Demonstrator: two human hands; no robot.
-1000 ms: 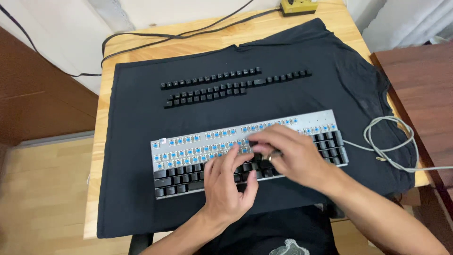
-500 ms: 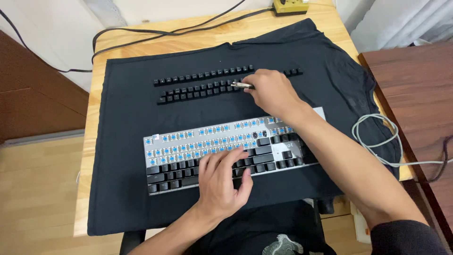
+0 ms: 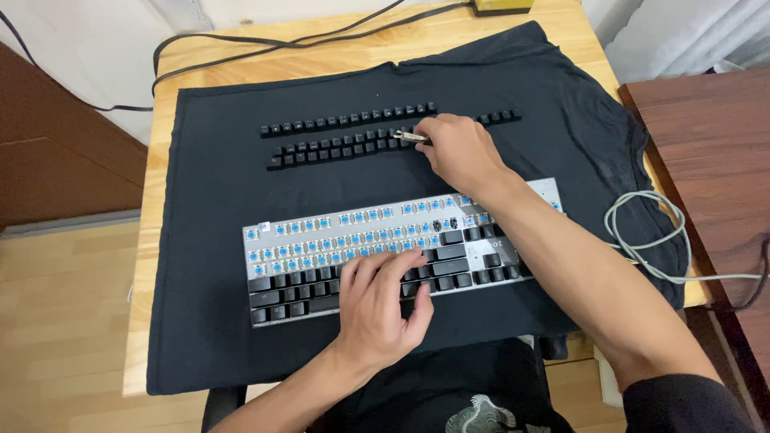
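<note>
A grey mechanical keyboard [image 3: 321, 248] lies on a black cloth [image 3: 208, 200], its upper rows stripped to blue switches, its lower rows still bearing black keycaps. My left hand [image 3: 381, 301] rests flat on the lower keys. My right hand [image 3: 457, 152] is stretched to the far side, pinching a small metal keycap puller [image 3: 409, 136] at the end of two rows of loose black keycaps [image 3: 345, 136] laid out on the cloth.
The cloth covers a wooden table [image 3: 152, 240]. A coiled grey cable [image 3: 650, 240] lies at the right edge beside a dark wooden surface [image 3: 714, 152]. Black cables [image 3: 265, 44] run along the table's far edge. A yellow object [image 3: 501, 6] sits at the top.
My right hand has left the keyboard and moved up to the rows of loose keycaps with the puller. My left hand has stayed on the lower keys.
</note>
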